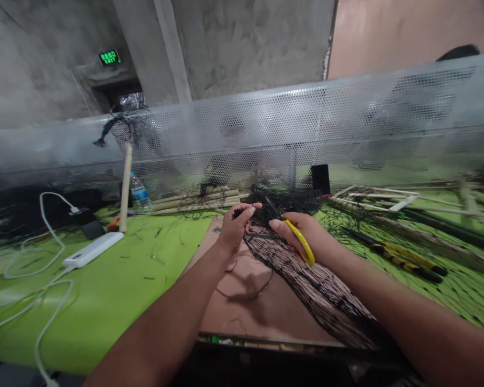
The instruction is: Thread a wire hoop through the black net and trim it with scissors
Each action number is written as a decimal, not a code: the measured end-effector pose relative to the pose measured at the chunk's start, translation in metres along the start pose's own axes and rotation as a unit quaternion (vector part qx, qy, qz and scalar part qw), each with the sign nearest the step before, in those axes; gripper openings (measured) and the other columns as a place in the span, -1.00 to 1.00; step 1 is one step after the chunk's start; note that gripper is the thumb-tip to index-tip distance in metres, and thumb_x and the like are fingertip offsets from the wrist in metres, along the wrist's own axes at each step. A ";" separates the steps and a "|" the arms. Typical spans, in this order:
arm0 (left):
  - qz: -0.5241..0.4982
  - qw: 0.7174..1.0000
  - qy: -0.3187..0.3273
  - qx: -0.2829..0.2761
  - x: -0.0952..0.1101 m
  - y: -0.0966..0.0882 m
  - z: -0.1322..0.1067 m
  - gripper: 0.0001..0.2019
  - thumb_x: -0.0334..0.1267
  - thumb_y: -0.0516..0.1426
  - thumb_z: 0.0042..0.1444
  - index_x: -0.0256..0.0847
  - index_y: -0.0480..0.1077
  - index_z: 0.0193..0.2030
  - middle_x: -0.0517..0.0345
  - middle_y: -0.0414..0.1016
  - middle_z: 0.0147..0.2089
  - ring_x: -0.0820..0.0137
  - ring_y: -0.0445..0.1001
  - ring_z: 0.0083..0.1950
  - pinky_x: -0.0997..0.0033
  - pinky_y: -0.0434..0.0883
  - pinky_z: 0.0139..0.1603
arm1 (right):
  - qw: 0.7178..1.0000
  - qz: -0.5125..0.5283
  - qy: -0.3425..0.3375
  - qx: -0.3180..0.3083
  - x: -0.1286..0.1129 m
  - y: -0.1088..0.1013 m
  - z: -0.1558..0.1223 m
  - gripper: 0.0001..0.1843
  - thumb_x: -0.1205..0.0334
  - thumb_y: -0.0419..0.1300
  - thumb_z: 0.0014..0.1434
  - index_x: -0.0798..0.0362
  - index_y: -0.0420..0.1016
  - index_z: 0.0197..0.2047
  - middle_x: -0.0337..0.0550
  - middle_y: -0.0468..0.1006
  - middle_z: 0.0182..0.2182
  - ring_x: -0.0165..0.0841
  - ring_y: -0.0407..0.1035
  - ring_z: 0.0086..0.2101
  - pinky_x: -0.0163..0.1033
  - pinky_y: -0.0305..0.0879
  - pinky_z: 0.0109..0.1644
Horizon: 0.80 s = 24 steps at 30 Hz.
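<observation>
My left hand [234, 226] is closed, pinching the bunched end of a black net [302, 285]. The net runs from there toward the lower right, across a brown board [242, 306] and under my right forearm. In my right hand [302, 236] is a pair of scissors [305, 244] with yellow handles, my fingers wrapped round them. Their dark blades point up and left, close to my left fingertips. Whether the blades touch the net I cannot tell. A thin curved strand [262, 290] lies on the board below my hands.
Pliers [395, 255] with yellow-black handles lie at right on more netting. Bamboo pieces [197, 201], a water bottle [139, 191] and an upright stick [126, 188] stand or lie at the back left. A white power bank [93, 250] with cables sits left. A perforated metal screen [258, 134] closes off the back.
</observation>
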<state>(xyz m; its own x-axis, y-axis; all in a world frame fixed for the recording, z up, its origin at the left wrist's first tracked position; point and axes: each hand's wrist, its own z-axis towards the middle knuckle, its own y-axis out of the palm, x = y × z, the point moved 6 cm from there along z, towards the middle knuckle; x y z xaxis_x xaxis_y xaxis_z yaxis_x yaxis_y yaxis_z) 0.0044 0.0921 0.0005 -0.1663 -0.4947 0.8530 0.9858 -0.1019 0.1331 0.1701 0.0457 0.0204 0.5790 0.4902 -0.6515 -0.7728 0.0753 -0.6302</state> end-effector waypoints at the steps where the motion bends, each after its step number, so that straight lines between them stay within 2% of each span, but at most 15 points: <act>1: -0.001 1.000 -0.002 0.003 0.000 0.000 0.000 -0.81 -0.15 0.16 0.04 -0.26 0.37 -0.34 0.07 0.54 -0.14 0.69 0.11 -0.65 0.56 0.17 -0.60 | 1.000 -0.018 -0.004 -0.019 0.000 0.003 0.000 -0.48 -0.25 0.09 0.06 0.04 0.16 -0.58 -0.34 0.19 -0.71 -0.49 0.06 -0.63 -0.35 -0.10 -0.57; 3: 0.003 1.000 -0.002 0.012 0.001 -0.002 0.000 -0.81 -0.15 0.15 0.04 -0.24 0.34 -0.33 0.12 0.55 -0.31 0.66 0.12 -0.65 0.59 0.12 -0.63 | 0.998 -0.043 -0.007 -0.048 0.000 0.009 -0.001 -0.50 -0.23 0.10 0.06 0.04 0.16 -0.56 -0.33 0.21 -0.70 -0.48 0.07 -0.62 -0.35 -0.09 -0.56; 5: 0.010 1.000 0.004 0.020 0.002 -0.002 0.000 -0.83 -0.17 0.14 0.04 -0.24 0.34 -0.33 0.15 0.52 -0.38 0.65 0.14 -0.65 0.60 0.11 -0.64 | 0.997 -0.054 -0.009 -0.062 -0.002 0.012 -0.002 -0.52 -0.21 0.10 0.08 0.04 0.17 -0.54 -0.33 0.23 -0.68 -0.48 0.08 -0.61 -0.36 -0.08 -0.54; 10: -0.007 1.000 0.024 0.005 0.007 0.000 -0.001 -0.85 -0.23 0.12 0.02 -0.27 0.29 -0.45 0.07 0.47 0.00 0.72 0.13 -0.64 0.56 0.18 -0.62 | 0.996 -0.051 -0.007 -0.074 -0.003 0.014 -0.004 -0.53 -0.21 0.09 0.10 0.04 0.17 -0.51 -0.30 0.29 -0.66 -0.46 0.12 -0.59 -0.36 -0.05 -0.53; 15: -0.071 0.997 -0.008 -0.021 0.006 0.005 -0.003 -0.82 -0.21 0.13 0.00 -0.23 0.20 -0.43 0.11 0.52 -0.11 0.72 0.11 -0.67 0.58 0.13 -0.64 | 0.996 -0.028 -0.005 -0.079 -0.002 0.017 -0.005 -0.52 -0.21 0.10 0.08 0.05 0.18 -0.51 -0.30 0.30 -0.65 -0.48 0.12 -0.61 -0.37 -0.05 -0.55; 20: -0.097 0.995 -0.023 0.017 0.002 -0.001 0.000 -0.80 -0.21 0.16 0.00 -0.21 0.19 -0.40 0.16 0.54 -0.25 0.70 0.11 -0.68 0.59 0.12 -0.64 | 0.998 0.036 -0.027 -0.041 -0.008 0.013 -0.008 -0.56 -0.16 0.12 0.10 0.05 0.19 -0.51 -0.30 0.30 -0.66 -0.48 0.14 -0.62 -0.38 -0.01 -0.57; 24: -0.085 0.996 -0.016 0.031 -0.001 -0.003 0.002 -0.78 -0.21 0.20 -0.02 -0.23 0.21 -0.44 0.23 0.48 -0.43 0.66 0.18 -0.66 0.58 0.14 -0.63 | 0.984 0.153 -0.086 0.034 -0.018 -0.002 -0.017 -0.63 -0.11 0.09 0.15 0.07 0.33 -0.31 -0.27 0.38 -0.58 -0.46 0.22 -0.59 -0.36 0.10 -0.53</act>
<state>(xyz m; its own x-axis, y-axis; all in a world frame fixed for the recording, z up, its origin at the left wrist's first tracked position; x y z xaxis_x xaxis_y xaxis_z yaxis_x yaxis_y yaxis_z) 0.0017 0.0951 0.0003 -0.3315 -0.4469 0.8309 0.9430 -0.1285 0.3071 0.1657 0.0219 0.0262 0.2692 0.6385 -0.7210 -0.9228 -0.0434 -0.3829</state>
